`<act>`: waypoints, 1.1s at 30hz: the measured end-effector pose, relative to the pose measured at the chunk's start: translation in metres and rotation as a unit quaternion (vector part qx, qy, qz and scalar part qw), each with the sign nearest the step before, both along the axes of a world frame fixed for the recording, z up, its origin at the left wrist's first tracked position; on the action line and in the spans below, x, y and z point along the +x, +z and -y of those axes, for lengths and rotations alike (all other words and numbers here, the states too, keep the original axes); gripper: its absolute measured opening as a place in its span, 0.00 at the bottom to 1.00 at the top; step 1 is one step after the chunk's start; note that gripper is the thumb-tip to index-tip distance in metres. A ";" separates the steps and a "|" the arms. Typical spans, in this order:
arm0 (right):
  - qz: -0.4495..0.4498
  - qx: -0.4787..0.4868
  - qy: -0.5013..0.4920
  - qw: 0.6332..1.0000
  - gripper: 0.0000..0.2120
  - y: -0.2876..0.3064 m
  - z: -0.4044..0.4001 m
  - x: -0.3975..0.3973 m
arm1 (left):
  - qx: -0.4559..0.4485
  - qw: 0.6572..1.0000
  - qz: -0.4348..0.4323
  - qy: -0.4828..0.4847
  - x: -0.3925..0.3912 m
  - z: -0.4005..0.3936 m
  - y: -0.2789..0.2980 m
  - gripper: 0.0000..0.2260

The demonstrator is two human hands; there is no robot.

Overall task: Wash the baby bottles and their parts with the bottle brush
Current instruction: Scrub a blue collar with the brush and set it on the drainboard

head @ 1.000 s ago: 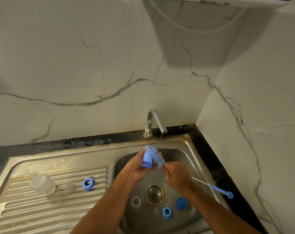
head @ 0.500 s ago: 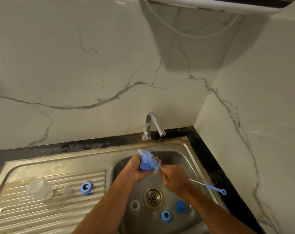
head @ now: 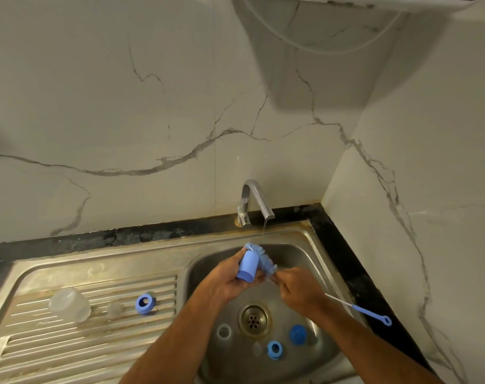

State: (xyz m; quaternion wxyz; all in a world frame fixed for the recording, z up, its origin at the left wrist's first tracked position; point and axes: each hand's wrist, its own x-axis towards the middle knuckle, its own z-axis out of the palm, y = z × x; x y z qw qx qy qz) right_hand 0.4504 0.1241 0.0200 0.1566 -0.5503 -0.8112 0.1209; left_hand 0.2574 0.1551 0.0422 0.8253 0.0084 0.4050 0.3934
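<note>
My left hand [head: 227, 281] grips a small blue bottle [head: 248, 265] over the sink basin [head: 305, 261]. The blue bristles of the bottle brush [head: 264, 261] lie against the bottle's far side. My right hand [head: 298, 291] holds the brush's wire handle, whose blue loop end [head: 374, 315] sticks out to the right. A thin stream of water runs from the tap [head: 253, 200] just behind the brush. In the basin lie a blue ring [head: 274, 350], a blue cap [head: 298, 334] and a clear ring [head: 224, 332].
On the ribbed drainboard [head: 69, 353] to the left sit a clear dome cap [head: 69, 304], a small clear teat [head: 115, 310] and a blue ring [head: 145, 303]. The drain [head: 254, 319] is in the basin's middle. Marble walls close in behind and to the right.
The bottle has turned in my left hand so its closed end faces me, and the brush has shifted along its far side. Both hands stay under the tap.
</note>
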 end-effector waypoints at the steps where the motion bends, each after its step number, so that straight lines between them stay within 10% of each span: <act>1: -0.007 0.013 -0.012 1.000 0.11 0.001 0.000 0.001 | 0.002 1.000 0.003 -0.003 0.001 -0.002 0.000 0.18; 33: -0.040 0.010 -0.039 0.998 0.12 0.001 0.006 -0.013 | 0.019 0.999 -0.033 0.015 0.004 -0.009 0.003 0.22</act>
